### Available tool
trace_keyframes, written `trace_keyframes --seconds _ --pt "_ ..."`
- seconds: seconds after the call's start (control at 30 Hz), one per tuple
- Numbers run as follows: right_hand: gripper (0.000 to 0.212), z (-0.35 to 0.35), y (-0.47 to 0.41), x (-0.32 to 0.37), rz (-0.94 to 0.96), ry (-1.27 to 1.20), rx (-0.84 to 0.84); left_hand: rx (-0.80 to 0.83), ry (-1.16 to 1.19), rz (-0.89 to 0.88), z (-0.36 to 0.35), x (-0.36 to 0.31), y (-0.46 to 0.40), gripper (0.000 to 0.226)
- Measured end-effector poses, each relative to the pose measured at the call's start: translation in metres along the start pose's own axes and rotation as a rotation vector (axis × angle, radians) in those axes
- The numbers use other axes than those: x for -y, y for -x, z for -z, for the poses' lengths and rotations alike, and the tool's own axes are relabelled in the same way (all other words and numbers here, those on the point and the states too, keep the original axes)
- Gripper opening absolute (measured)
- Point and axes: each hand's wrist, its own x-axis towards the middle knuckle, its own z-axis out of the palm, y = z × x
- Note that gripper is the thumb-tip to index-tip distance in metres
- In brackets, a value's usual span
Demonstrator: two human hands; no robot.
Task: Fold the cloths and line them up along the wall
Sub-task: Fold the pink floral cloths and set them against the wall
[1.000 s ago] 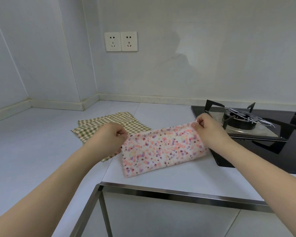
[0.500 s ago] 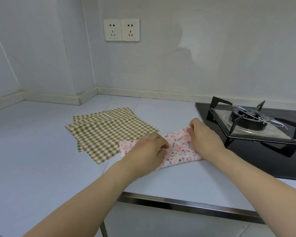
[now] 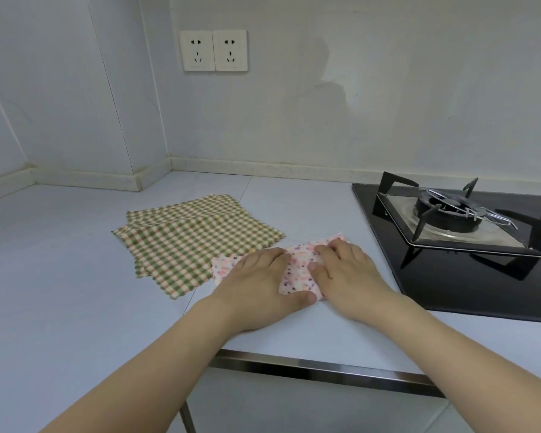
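Observation:
A pink cloth with coloured dots (image 3: 297,270) lies folded small on the white counter (image 3: 60,292). My left hand (image 3: 260,282) lies flat on its left part, fingers straight, thumb along the cloth's near edge. My right hand (image 3: 344,273) presses flat on its right part. Only a strip of the cloth shows between and around my hands. Left of it lies a stack of green-and-cream checked cloths (image 3: 188,242), spread flat and slightly fanned, partly under the pink cloth's left corner.
A black gas hob (image 3: 469,260) with a burner and pan supports (image 3: 450,214) sits close on the right. The wall with its skirting (image 3: 263,167) runs along the back, with two sockets (image 3: 214,50) above. The counter's metal front edge (image 3: 310,367) is near me.
The pink cloth was held stretched by two corners, then folded over to a smaller packet. Both hands have let go of the corners and now press flat on top.

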Motion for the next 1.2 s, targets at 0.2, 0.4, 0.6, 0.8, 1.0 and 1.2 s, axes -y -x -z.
trace_keyframes --seconds 0.2,0.4,0.6,0.8,1.0,1.2 --pt "0.060 0.006 -0.004 -0.011 0.033 0.046 0.264 0.029 0.000 0.019 0.010 0.022 0.013 0.058" --pt "0.056 0.012 -0.021 -0.032 0.072 0.050 0.298 -0.036 -0.051 0.030 0.007 0.014 0.020 0.052" --pt "0.046 0.018 0.026 0.017 0.253 -0.106 -0.185 -0.017 -0.009 0.027 0.022 0.019 0.051 0.046" --pt "0.040 -0.006 0.095 0.087 0.475 -0.121 -0.237 0.050 0.044 0.138 0.055 0.022 0.077 0.060" --pt "0.045 -0.011 0.105 0.089 0.449 -0.032 -0.296 0.027 0.040 0.232 0.068 0.012 0.103 0.067" --pt "0.024 -0.009 0.118 0.078 0.500 -0.057 -0.438 0.092 0.017 0.175 0.069 0.008 0.114 0.068"
